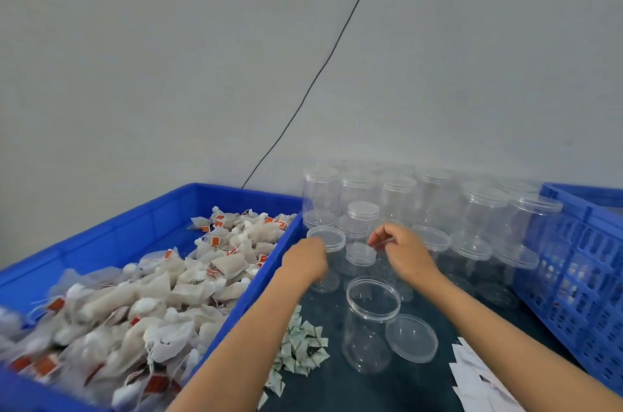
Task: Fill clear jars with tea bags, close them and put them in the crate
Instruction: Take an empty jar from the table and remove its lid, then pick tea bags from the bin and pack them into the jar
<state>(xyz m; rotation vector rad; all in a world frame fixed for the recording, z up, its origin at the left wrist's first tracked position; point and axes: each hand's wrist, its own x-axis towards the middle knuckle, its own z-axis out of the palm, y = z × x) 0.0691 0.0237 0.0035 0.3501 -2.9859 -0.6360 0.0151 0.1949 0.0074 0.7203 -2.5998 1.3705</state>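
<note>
Clear plastic everywhere: capped jars are standing in rows along the worktop's back edge, between the bin and the crate. Person is reaching both hands into the front row. Left hand is curling round a capped jar just beside the bin wall, fingers on its side under the lid. Right hand is hovering over the neighbouring jars, thumb and forefinger bent as if pinching; can't tell whether they're actually holding anything.

One open jar is sitting near the worktop's front edge, empty, its lid lying flat and touching its right side. Tea bags are piling up in the blue bin on the left. Small folded packets are lying by the bin's right wall, white slips at the front right.

Handling, my read: jars are looking thin-walled, light, smooth, so they're likely tipping easily and flexing if squeezed. Better to be taking them round the body just below the lid thread. Tea bags look soft and light with strings, probably tangling; grab by the handful.
</note>
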